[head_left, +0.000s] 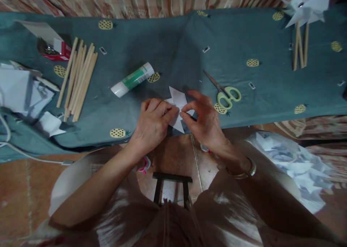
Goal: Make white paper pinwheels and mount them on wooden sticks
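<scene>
A white folded paper piece (pixel 177 99) with pointed flaps lies near the front edge of a teal pineapple-print cloth (pixel 173 44). My left hand (pixel 153 122) and my right hand (pixel 203 117) both pinch it at its middle, fingertips meeting over the paper. Part of the paper is hidden under my fingers. A glue stick (pixel 132 79) with a green label lies on its side just beyond my left hand. Green-handled scissors (pixel 225 91) lie just beyond my right hand.
A bundle of wooden sticks (pixel 78 79) lies at the left beside a red box (pixel 58 52) and white paper sheets (pixel 18 88). A finished white paper pinwheel (pixel 306 5) on sticks rests at the far right. Paper scraps (pixel 292 164) pile on the floor at right.
</scene>
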A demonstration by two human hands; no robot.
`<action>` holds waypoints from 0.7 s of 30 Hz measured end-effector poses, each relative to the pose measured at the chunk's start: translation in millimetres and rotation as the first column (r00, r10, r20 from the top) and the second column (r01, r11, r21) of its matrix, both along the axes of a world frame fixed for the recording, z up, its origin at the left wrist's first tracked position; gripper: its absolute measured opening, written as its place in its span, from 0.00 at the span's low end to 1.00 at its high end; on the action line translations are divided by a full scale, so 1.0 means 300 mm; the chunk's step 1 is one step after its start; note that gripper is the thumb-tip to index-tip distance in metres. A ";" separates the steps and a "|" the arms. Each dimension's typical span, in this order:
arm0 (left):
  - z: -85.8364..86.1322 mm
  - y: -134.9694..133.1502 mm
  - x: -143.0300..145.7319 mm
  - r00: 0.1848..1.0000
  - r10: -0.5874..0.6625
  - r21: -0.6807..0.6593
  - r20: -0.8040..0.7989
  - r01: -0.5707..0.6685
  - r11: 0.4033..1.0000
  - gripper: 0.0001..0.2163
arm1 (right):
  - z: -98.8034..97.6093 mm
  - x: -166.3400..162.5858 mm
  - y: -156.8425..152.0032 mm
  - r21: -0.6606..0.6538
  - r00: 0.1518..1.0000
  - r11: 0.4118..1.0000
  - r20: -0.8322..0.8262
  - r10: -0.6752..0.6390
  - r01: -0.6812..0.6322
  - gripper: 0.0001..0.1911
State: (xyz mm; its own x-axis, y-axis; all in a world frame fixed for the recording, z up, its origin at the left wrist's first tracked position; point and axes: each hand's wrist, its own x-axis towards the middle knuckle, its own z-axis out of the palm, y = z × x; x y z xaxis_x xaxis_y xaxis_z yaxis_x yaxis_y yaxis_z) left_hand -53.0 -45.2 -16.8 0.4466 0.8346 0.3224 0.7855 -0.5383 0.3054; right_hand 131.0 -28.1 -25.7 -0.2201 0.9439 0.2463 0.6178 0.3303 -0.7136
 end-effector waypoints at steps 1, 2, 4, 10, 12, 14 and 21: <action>0.000 0.000 0.000 1.000 -0.004 0.011 -0.005 0.004 1.000 0.14 | 0.000 0.000 0.000 0.005 1.000 1.000 0.000 0.001 -0.001 0.04; -0.001 -0.001 0.000 1.000 -0.009 0.026 -0.012 0.010 1.000 0.14 | 0.000 -0.001 0.000 0.012 1.000 1.000 0.001 0.001 -0.001 0.04; -0.002 0.000 0.001 0.999 -0.023 0.053 -0.030 0.024 0.998 0.14 | -0.001 -0.002 0.001 0.024 1.000 1.000 0.007 0.001 -0.001 0.04; -0.008 0.003 0.005 0.999 -0.011 0.013 -0.038 0.011 1.000 0.14 | -0.002 -0.004 -0.001 0.029 1.000 1.000 0.011 0.000 0.000 0.04; -0.008 0.004 0.005 0.998 -0.019 0.033 -0.055 0.020 0.999 0.15 | 0.000 -0.005 -0.002 0.035 1.000 0.999 0.022 -0.005 0.004 0.04; -0.008 0.004 0.006 0.997 -0.025 0.070 -0.073 0.030 0.997 0.14 | 0.002 -0.006 -0.003 0.048 0.999 0.999 0.032 -0.007 0.005 0.04; -0.008 0.003 0.012 0.996 -0.010 0.067 -0.093 0.017 0.998 0.15 | 0.004 -0.003 -0.006 0.044 0.998 0.999 0.056 0.005 -0.007 0.02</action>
